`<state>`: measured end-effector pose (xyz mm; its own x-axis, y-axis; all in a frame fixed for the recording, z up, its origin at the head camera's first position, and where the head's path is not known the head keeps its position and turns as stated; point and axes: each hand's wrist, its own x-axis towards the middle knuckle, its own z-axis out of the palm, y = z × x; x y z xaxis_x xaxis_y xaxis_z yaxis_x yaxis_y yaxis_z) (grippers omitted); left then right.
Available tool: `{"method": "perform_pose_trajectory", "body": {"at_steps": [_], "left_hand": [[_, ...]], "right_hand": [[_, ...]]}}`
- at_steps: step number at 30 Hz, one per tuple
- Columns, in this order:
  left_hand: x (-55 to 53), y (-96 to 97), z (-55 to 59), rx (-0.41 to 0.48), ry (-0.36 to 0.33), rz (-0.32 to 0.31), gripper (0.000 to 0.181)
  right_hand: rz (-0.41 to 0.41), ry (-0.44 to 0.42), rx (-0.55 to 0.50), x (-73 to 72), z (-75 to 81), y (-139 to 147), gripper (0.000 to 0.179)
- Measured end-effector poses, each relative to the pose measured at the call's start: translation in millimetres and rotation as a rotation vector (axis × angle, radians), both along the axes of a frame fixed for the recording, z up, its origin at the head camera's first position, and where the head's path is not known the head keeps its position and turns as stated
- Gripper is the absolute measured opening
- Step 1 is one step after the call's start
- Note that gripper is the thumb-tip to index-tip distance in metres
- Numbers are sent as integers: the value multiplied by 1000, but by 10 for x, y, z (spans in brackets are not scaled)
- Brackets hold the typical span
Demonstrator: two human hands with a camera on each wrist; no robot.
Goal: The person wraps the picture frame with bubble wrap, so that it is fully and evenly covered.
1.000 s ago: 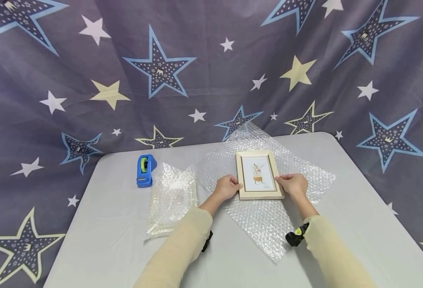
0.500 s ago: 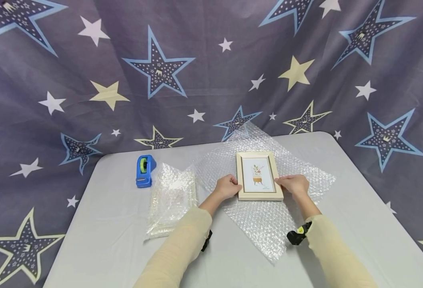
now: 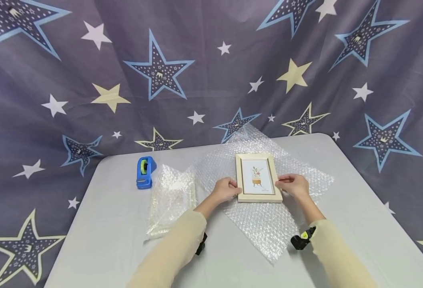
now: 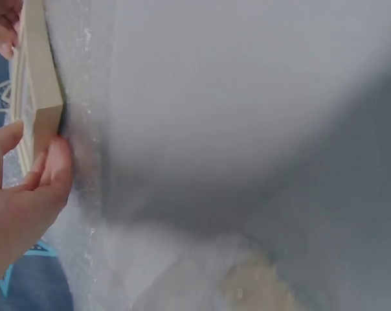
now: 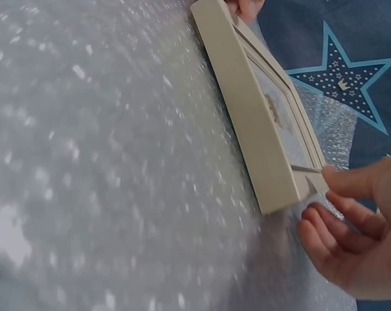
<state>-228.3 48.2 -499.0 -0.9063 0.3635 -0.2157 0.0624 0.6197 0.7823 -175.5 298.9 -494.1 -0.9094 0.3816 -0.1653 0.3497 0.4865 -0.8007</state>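
A cream picture frame (image 3: 259, 198) with a potted-plant print lies face up over a sheet of bubble wrap (image 3: 256, 224) in the head view. At its lower left side my left hand (image 3: 226, 189) holds the edge, fingers against the outer side and thumb by the face, as the left wrist view shows. My right hand (image 3: 294, 185) pinches the opposite side. In the right wrist view, the right thumb (image 5: 347, 181) meets the frame's edge, while the other fingers curl loosely beside it.
Left of the frame lies a bubble-wrapped flat package (image 3: 171, 204). A blue tape dispenser (image 3: 144, 180) with a greenish roll stands behind it on the light grey table (image 3: 103, 224). A star-patterned curtain (image 3: 211, 72) hangs behind the table's back edge.
The frame stays almost in place between both hands. My forearms have shifted slightly outward, left one to the left and right one to the right. The camera view has tilted a little.
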Motion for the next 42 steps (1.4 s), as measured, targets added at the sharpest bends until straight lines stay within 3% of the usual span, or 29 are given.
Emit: {"method": "perform_pose_trajectory", "body": {"at_steps": [4, 12, 18, 23, 27, 31, 37, 42], "left_hand": [[52, -141, 46, -22, 79, -118, 25], [183, -333, 169, -144, 204, -453, 32], [354, -303, 151, -274, 334, -605, 39], [444, -308, 99, -375, 462, -705, 44], [462, -323, 67, -382, 525, -745, 38], [465, -344, 62, -334, 525, -747, 27], [478, -364, 46, -277, 537, -754, 8], [477, -372, 26, -249, 493, -704, 5]], "right_hand": [[131, 78, 39, 103, 30, 31, 36], [323, 166, 120, 331, -40, 147, 24], [435, 287, 83, 558, -161, 219, 18], [527, 311, 125, 694, -186, 213, 20], [581, 339, 248, 767, -189, 184, 27], [660, 419, 331, 821, -196, 166, 37], [786, 523, 286, 849, -197, 160, 40], [858, 510, 185, 843, -149, 145, 33]]}}
